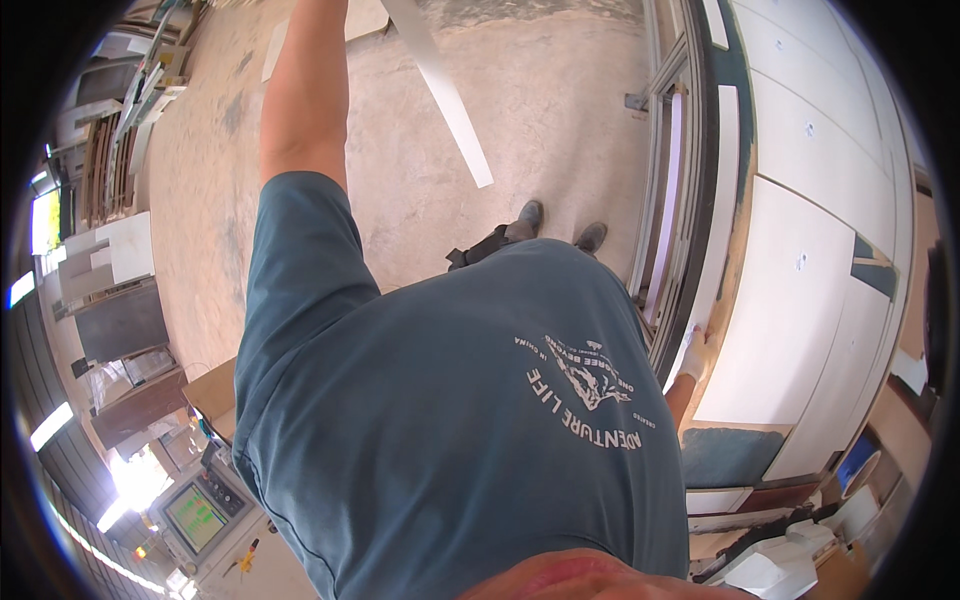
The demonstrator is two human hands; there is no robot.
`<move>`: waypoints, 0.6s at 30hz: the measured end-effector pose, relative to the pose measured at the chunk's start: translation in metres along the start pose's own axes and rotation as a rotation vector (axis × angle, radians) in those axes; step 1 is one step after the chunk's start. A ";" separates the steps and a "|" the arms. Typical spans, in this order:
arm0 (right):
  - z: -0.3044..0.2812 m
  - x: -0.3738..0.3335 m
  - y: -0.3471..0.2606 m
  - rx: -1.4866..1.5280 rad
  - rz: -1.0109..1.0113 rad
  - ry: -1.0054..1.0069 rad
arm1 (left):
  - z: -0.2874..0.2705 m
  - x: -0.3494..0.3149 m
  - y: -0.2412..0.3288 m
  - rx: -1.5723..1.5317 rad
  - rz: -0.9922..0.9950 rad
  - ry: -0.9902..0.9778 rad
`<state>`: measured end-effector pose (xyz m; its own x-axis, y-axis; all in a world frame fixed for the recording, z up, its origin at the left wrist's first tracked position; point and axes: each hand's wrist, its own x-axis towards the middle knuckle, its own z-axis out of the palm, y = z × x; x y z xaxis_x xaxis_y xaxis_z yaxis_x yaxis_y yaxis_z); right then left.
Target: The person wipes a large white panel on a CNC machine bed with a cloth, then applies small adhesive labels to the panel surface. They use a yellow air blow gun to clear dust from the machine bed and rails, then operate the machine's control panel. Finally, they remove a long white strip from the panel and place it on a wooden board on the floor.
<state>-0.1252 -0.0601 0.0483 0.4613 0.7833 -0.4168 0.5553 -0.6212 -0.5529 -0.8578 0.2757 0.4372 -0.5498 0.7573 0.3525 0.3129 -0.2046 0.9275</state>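
Observation:
My left arm (pixel 305 110) reaches up past the top edge of the head view, so its hand is out of sight. A long white strip (pixel 455 110) slants down from the top edge near that arm; what bears its far end is hidden. On the right, my right hand (pixel 692 356), apparently in a pale glove with bare fingertips, lies at the near end of a narrow white board strip (pixel 716 200). Its fingers look stretched out, though small. Beside it lies a large white panel (pixel 790 300) on a machine bed. My shirt hides most of the right arm.
More white panels (pixel 815 130) cover the bed farther up. A dark metal rail (pixel 690 190) edges the bed. My shoes (pixel 592 237) stand on the concrete floor (pixel 390 210). At lower left is a control screen (pixel 196 517); stacked boards (pixel 122 320) line the left side.

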 end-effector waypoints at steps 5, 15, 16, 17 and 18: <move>-0.008 0.003 0.000 0.298 0.120 -0.022 | -0.016 0.006 -0.009 0.014 0.015 0.021; -0.042 -0.079 -0.158 0.161 -0.107 -0.002 | -0.134 -0.032 -0.060 -0.053 -0.245 0.005; -0.028 -0.078 -0.192 0.205 -0.195 0.030 | -0.147 -0.041 -0.065 -0.124 -0.294 -0.028; -0.015 -0.083 -0.225 0.248 -0.284 0.061 | -0.159 -0.048 -0.071 -0.142 -0.326 -0.063; -0.002 -0.095 -0.256 0.279 -0.289 0.097 | -0.174 -0.058 -0.076 -0.125 -0.280 -0.137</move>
<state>-0.3098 0.0243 0.2313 0.3842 0.9105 -0.1527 0.4690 -0.3349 -0.8172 -0.9846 0.1398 0.3678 -0.4889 0.8695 0.0698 0.0621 -0.0451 0.9970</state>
